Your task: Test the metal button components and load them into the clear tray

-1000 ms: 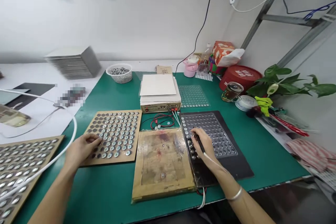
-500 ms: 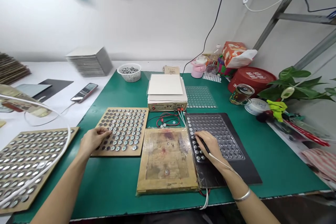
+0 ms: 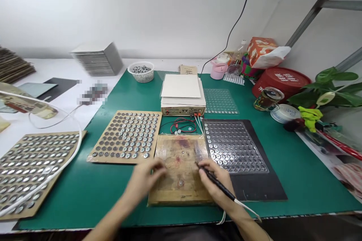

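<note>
**Q:** What has moved?
**A:** My left hand [image 3: 145, 179] and right hand [image 3: 215, 177] have come in over the stained wooden board [image 3: 172, 147], lower centre of the frame.
**Q:** State of each hand?
**A:** Right: pinching the black corded probe [image 3: 223, 190], tip above the board's right side. Left: loosely curled, holding nothing.

Right hand [image 3: 213, 175] pinching black wired probe [image 3: 223, 190] over stained wooden board [image 3: 181, 150]; left hand [image 3: 144, 179] over board too.

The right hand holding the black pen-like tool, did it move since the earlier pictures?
Yes. The right hand moved left, off the clear tray, and is now over the wooden board.
</note>
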Motion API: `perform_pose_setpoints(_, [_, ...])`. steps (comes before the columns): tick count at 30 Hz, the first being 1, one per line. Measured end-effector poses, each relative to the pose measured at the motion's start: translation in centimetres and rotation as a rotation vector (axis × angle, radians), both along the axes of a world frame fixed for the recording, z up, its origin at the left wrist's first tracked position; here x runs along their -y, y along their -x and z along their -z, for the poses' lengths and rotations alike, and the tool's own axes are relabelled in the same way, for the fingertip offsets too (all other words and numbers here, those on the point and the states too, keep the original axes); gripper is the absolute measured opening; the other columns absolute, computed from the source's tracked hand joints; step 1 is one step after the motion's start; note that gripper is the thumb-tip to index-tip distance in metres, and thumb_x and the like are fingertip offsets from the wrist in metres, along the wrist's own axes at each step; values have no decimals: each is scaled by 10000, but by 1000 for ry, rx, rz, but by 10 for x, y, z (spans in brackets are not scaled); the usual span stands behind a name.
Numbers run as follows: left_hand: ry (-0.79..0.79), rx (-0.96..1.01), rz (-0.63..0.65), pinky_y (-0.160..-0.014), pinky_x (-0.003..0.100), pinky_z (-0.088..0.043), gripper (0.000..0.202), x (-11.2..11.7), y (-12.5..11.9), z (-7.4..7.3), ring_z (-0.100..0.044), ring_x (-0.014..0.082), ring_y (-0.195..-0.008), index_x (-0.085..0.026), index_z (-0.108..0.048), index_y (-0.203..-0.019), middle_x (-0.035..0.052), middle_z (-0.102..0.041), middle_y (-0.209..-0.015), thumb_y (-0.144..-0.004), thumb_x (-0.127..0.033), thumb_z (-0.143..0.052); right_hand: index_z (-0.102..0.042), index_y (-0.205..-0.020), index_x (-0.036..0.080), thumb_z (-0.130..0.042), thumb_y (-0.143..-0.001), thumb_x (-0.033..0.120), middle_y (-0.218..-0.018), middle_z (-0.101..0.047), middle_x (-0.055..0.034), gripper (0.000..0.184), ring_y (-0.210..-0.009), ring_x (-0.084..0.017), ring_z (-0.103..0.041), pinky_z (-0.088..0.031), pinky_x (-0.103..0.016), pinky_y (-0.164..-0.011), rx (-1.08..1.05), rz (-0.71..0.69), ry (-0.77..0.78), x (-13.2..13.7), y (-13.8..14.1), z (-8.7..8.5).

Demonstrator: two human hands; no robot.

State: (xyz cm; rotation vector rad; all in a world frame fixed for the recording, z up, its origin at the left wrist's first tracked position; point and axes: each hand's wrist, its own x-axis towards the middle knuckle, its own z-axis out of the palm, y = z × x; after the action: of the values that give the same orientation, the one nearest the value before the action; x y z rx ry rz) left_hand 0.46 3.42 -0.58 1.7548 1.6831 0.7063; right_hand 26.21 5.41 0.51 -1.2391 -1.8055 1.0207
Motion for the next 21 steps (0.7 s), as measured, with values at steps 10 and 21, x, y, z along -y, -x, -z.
perform_pose_setpoints(10, [-378, -188, 158, -595, 260, -449, 206, 28, -52, 25, -547, 167, -701, -200, -619, -812, 25, -598, -733, -916, -353, -527, -664, -734, 171, -534, -785, 207, -583, -601, 19, 145, -530, -113, -552, -391, -195, -516, 58, -116, 168, 23, 25, 28])
perform_pose_setpoints(21, [-360, -165, 173, -586, 264, -437, 175, 27, -54, 26, -525, 171, -706, -209, -673, -862, 30, -583, -718, -907, -318, -545, -651, -697, 178, -503, -792, 248, -585, -615, 6, 190, -540, -133, -566, -384, -210, -518, 126, -156, 221, 16, 27, 20])
